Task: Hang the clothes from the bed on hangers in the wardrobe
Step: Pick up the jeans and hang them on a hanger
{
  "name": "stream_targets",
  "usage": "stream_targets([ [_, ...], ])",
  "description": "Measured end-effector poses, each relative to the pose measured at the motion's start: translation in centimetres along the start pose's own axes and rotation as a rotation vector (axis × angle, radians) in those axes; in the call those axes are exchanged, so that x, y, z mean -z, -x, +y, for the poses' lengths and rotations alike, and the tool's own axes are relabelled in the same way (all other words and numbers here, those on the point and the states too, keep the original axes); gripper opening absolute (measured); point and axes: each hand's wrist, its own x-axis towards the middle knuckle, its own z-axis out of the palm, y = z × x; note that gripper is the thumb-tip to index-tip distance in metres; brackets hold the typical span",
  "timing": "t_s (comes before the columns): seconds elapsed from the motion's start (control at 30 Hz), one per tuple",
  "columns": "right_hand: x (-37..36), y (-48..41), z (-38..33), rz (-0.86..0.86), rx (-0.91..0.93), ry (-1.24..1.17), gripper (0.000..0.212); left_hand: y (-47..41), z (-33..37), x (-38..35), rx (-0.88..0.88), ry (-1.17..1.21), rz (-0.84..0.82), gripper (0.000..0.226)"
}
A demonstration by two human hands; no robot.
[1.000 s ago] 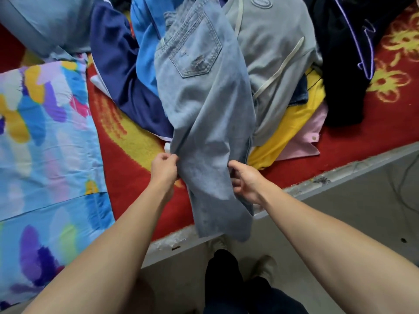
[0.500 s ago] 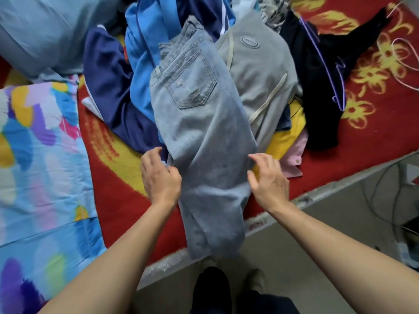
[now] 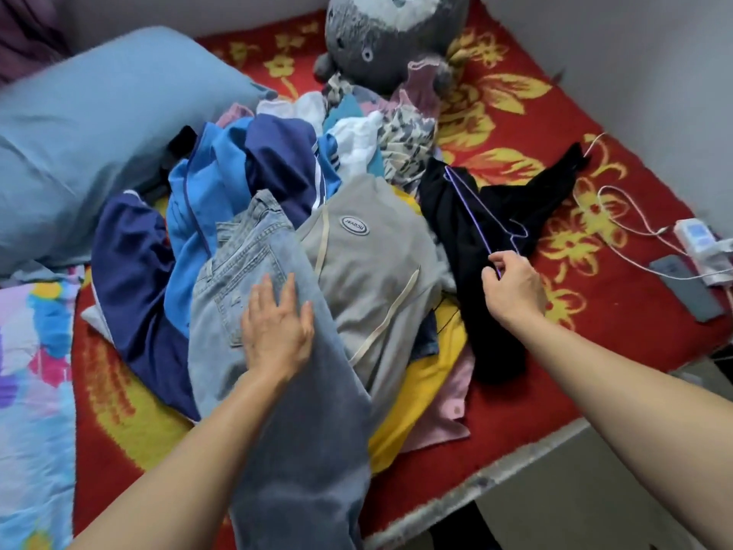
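A pile of clothes lies on the red flowered bed cover. Light blue jeans drape over the pile and hang off the bed's front edge. My left hand rests flat on the jeans with its fingers spread. To the right a black garment lies with a thin purple wire hanger on top of it. My right hand pinches the hanger's lower corner. A grey top and a blue jacket sit in the pile beside the jeans.
A light blue pillow lies at the left, a grey plush toy at the back. A colourful sheet covers the near left. A phone, a charger and white cable rest at the right edge by the wall.
The view has lifted to show more of the bed. My right hand left the jeans and moved right to grip the purple hanger. My left hand moved up onto the jeans, flat.
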Motion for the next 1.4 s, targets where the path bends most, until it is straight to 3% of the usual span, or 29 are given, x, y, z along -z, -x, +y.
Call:
stream_targets([
  [0.17, -3.4, -10.8, 3.6, -0.043, -0.398, -0.188, 0.051, -3.5, 2.6, -5.1, 0.13, -0.077, -0.071, 0.064],
  [0.3, -6.0, -16.7, 6.4, -0.166, -0.68, -0.455, 0.072, -4.3, 3.5, -8.3, 0.172, -0.173, 0.011, 0.071],
  [0.33, -6.2, -17.7, 6.3, -0.162, -0.696, -0.531, 0.071, -4.4, 3.5, -8.8, 0.177, -0.194, 0.016, 0.072],
  [0.43, -5.6, -19.9, 3.1, -0.051, -0.637, -0.714, 0.037, -4.4, 3.5, -9.2, 0.191, -0.23, 0.009, 0.071],
  [0.53, -3.9, -21.1, -2.8, 0.003, -0.43, -0.791, 0.045, -4.3, 3.9, -8.3, 0.212, -0.216, -0.046, 0.074],
  [0.67, -0.8, -19.0, -11.6, -0.051, 0.225, -0.673, 0.042, -4.3, 3.8, -5.3, 0.202, -0.108, -0.201, 0.087],
  [0.73, 0.4, -16.7, -16.1, -0.1, 0.468, -0.614, 0.036, -4.8, 3.0, -3.2, 0.195, 0.05, -0.202, 0.089],
  [0.83, -0.1, -13.1, -21.1, -0.124, 0.721, -0.514, 0.036, -6.2, 0.3, 0.1, 0.235, 0.262, -0.101, 0.056],
  [0.9, -1.5, -10.5, -23.3, -0.119, 0.843, -0.438, 0.029, -7.6, -2.6, 2.3, 0.285, 0.263, 0.026, 0.032],
  [1.0, -5.3, -7.1, -24.5, -0.036, 1.082, -0.325, 0.03, -9.7, -8.0, 4.3, 0.445, 0.263, 0.095, 0.027],
  [1.07, -8.3, -5.3, -24.0, -0.019, 1.189, -0.251, 0.029, -10.6, -11.5, 4.4, 0.607, 0.351, 0.052, 0.036],
  [1.17, -12.6, -3.8, -21.9, -0.037, 1.248, -0.109, 0.022, -11.3, -14.0, 2.5, 0.825, 0.718, -0.047, 0.057],
  [1.33, -15.6, -1.6, -22.1, -0.146, 1.204, 0.059, 0.047, -14.7, -13.2, 0.9, 0.558, 0.905, 0.123, 0.037],
  [1.4, -16.0, -1.2, -23.7, -0.175, 1.132, 0.081, 0.044, -16.5, -13.3, 1.4, 0.492, 0.922, 0.124, 0.036],
])
